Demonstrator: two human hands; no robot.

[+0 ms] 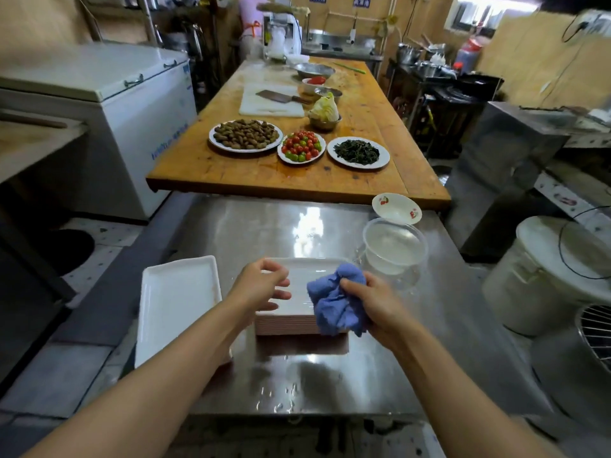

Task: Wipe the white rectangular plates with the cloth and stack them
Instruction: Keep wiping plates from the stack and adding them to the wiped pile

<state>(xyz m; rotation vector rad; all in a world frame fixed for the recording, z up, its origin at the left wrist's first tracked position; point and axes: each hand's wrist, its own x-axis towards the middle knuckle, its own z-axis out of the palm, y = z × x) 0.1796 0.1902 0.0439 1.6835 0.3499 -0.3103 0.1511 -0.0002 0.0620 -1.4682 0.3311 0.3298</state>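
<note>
1. Right hand (373,302) grips the bunched cloth (337,302) over the near right corner of the stack (307,276) on the steel table (264,233)
2. Left hand (261,285) hovers over the stack, fingers loosely curled, holding nothing
3. One plate (178,299) lies apart, left of the stack
4. Step, judged: between plates; next, lift the top plate and wipe it
5. Stack count unreadable; top plate mostly hidden

Steel table (264,226) bare beyond plate stack (291,322); clear tub (395,246), bowl (396,208) crowd right side.
</note>
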